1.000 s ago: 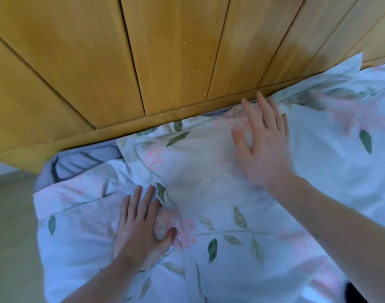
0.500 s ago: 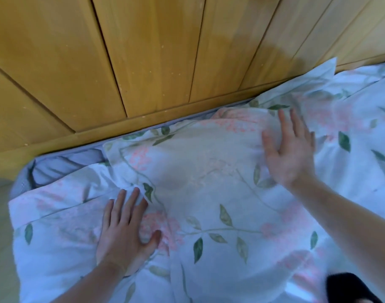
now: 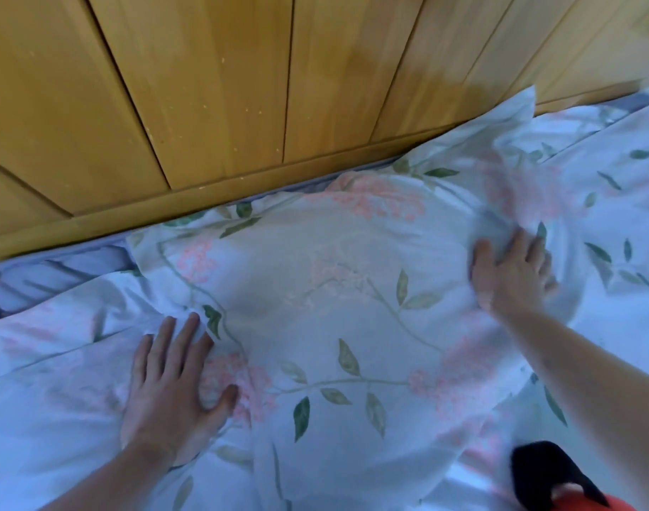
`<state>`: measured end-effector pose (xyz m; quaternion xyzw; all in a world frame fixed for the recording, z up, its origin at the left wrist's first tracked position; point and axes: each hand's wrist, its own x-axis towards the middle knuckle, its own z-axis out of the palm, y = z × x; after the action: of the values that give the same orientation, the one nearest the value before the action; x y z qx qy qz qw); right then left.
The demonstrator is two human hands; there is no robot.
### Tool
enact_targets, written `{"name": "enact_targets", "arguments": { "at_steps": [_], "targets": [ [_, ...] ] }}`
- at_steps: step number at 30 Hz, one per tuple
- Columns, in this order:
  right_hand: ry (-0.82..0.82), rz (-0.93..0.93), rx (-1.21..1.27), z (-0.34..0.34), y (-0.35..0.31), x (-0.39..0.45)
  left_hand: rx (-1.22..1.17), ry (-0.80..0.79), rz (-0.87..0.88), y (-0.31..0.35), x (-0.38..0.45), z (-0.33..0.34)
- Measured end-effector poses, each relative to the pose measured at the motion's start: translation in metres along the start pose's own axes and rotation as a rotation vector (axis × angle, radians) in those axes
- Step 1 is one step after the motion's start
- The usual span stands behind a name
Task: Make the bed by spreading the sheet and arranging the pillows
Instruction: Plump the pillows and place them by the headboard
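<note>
The left hand [image 3: 168, 385] is laid flat, palm down, on the floral sheet [image 3: 57, 392] at the lower left; its grip is released, the fingers being straight and slightly spread and the thumb held out toward the pillow. The fingertips are set just at the pillow's left edge, where the fabric is bunched into small folds. The right hand [image 3: 511, 274] is pressed on the right end of the pillow [image 3: 315, 289]; its fingers are bent over the rounded edge and partly blurred, so whether the cover is being grasped or only pushed cannot be told. The pillow, covered in the same pale fabric printed with pink blossoms and green leaves, is placed across the head of the bed, between the two hands and close against the wooden headboard [image 3: 223, 86]. A loose corner of the cover is turned up against the boards at the upper right. A grey striped fabric [image 3: 57, 274] is exposed at the left, between sheet and headboard.
</note>
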<state>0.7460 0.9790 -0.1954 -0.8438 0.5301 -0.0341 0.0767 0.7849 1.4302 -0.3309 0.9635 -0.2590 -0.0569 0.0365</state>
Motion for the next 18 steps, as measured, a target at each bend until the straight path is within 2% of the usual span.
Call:
{"name": "enact_targets", "arguments": {
  "at_steps": [2, 3, 5, 7, 10, 14, 18],
  "targets": [
    [0.095, -0.330, 0.087, -0.003, -0.033, -0.020, 0.002, 0.001, -0.003, 0.000, 0.000, 0.000],
    [0.076, -0.494, 0.119, -0.002, -0.052, -0.036, 0.006, -0.002, -0.002, 0.001, 0.000, 0.000],
    [-0.063, -0.743, 0.133, 0.005, -0.092, -0.076, 0.013, -0.003, -0.007, 0.001, 0.001, 0.000],
    [-0.199, -0.868, 0.042, 0.021, -0.110, -0.105, 0.021, -0.012, -0.008, 0.001, 0.001, 0.001],
    [-0.247, -0.783, -0.109, 0.042, -0.074, -0.101, 0.020, -0.034, -0.015, 0.001, 0.000, -0.001],
    [-0.045, -0.793, -0.198, 0.037, -0.041, -0.068, 0.007, -0.051, -0.005, 0.001, 0.001, -0.002],
    [0.120, -0.726, -0.162, 0.025, -0.079, -0.059, -0.007, -0.040, 0.006, -0.003, -0.001, -0.002]
  ]
}}
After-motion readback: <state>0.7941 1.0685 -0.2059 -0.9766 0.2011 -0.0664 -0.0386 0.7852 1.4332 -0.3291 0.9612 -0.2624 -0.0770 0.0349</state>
